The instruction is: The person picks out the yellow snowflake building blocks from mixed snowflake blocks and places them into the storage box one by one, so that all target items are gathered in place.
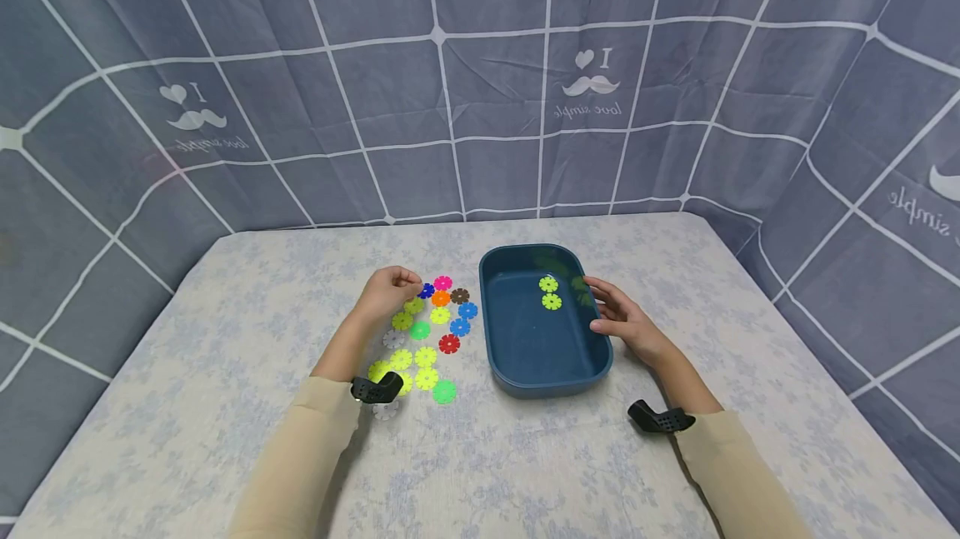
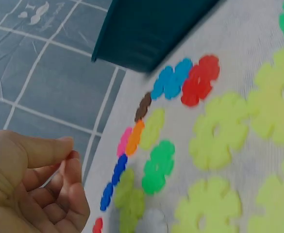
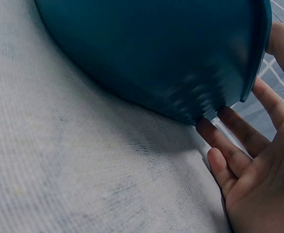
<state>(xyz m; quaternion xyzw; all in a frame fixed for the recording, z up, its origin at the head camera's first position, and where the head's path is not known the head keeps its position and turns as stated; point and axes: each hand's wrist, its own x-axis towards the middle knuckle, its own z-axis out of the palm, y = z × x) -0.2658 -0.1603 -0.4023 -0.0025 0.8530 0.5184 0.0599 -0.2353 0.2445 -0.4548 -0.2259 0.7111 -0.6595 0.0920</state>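
My left hand [image 1: 384, 297] hovers at the far left of a spread of flower-shaped plastic discs. Its thumb and forefinger meet at the tips and the other fingers curl in; in the left wrist view no disc shows between them. Nearest to it in the head view is a dark blue disc [image 1: 427, 291], with a pink disc [image 1: 443, 282] and an orange disc [image 1: 441, 298] beside that. My right hand [image 1: 628, 324] holds the right side of a dark teal plastic bin [image 1: 525, 347], thumb at the rim and fingers [image 3: 234, 150] against the outer wall. Two yellow-green discs [image 1: 551, 301] lie inside.
More discs lie left of the bin: a brown disc [image 1: 460, 296], light blue discs [image 1: 460, 326], a red disc [image 1: 449, 344], green discs [image 1: 444, 391], whitish discs and several yellow ones [image 1: 426, 378]. Behind the patterned table [image 1: 570, 456] hangs a grey-blue checked curtain [image 1: 495, 89].
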